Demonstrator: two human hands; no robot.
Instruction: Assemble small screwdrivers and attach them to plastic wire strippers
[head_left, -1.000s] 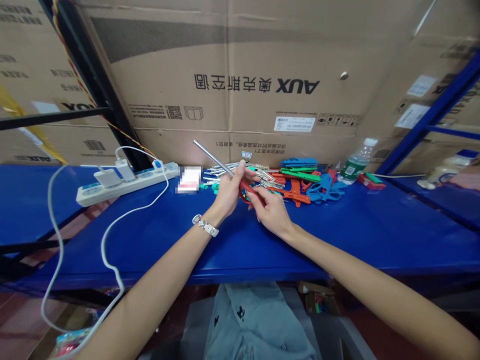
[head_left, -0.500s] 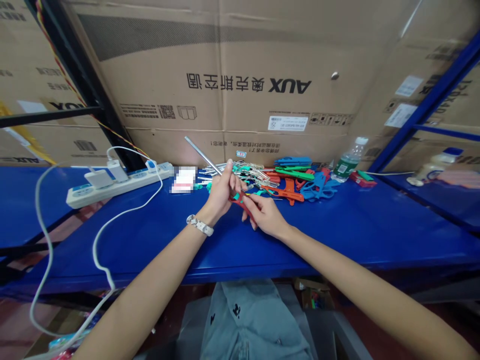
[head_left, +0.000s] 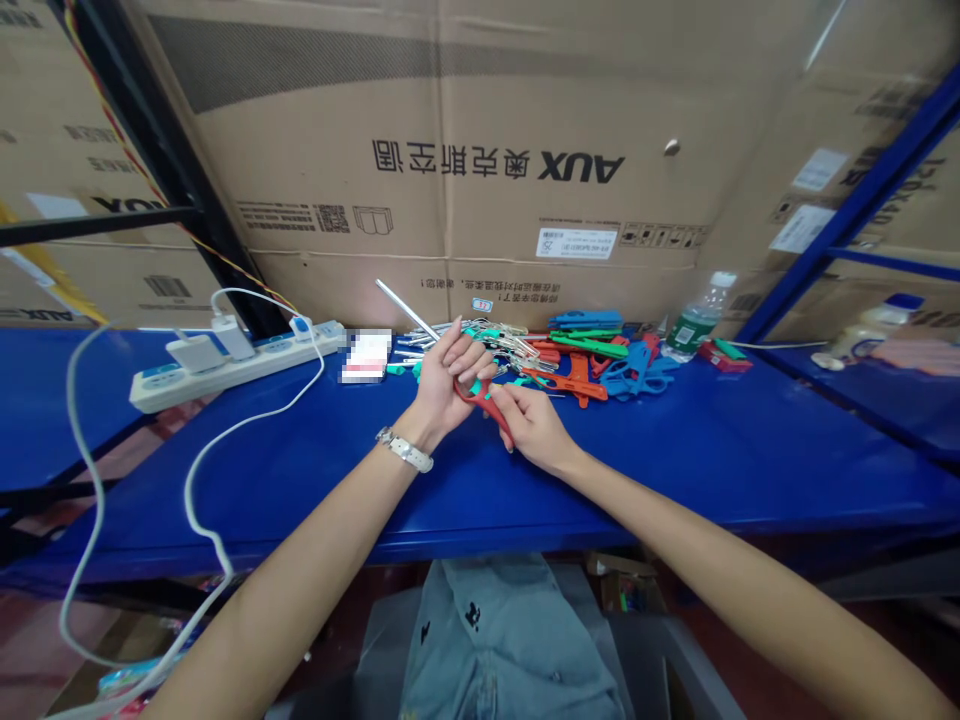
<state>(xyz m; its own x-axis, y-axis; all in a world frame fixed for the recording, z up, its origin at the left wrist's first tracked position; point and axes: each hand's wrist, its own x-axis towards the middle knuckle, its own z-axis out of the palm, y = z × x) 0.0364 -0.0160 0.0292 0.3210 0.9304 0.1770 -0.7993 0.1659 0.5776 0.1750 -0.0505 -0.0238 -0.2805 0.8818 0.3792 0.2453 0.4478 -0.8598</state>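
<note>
My left hand [head_left: 454, 375] is closed, its fingers curled round a slim silver metal rod [head_left: 405, 308] that sticks out up and to the left. Below those fingers is a red plastic piece [head_left: 491, 405] with a loop-like opening and a bit of green on it. My right hand [head_left: 536, 425] pinches the lower end of this red piece, and its upper end meets my left hand. Whether rod and red piece join is hidden by the fingers. Just behind both hands lies a pile of metal rods and clips [head_left: 510, 345] with green parts.
Orange gun-shaped plastic parts [head_left: 577, 380], blue parts [head_left: 637, 372] and green parts [head_left: 592, 345] lie to the right of the pile, near a water bottle [head_left: 690, 325]. A power strip [head_left: 217, 365] with white cables stands left on the blue table [head_left: 300, 470]. Cardboard boxes [head_left: 480, 90] rise behind.
The fingers of my left hand have shifted and lifted a little, so more of the red piece shows. The rod's tip has moved slightly right and down. My right hand keeps its pinch.
</note>
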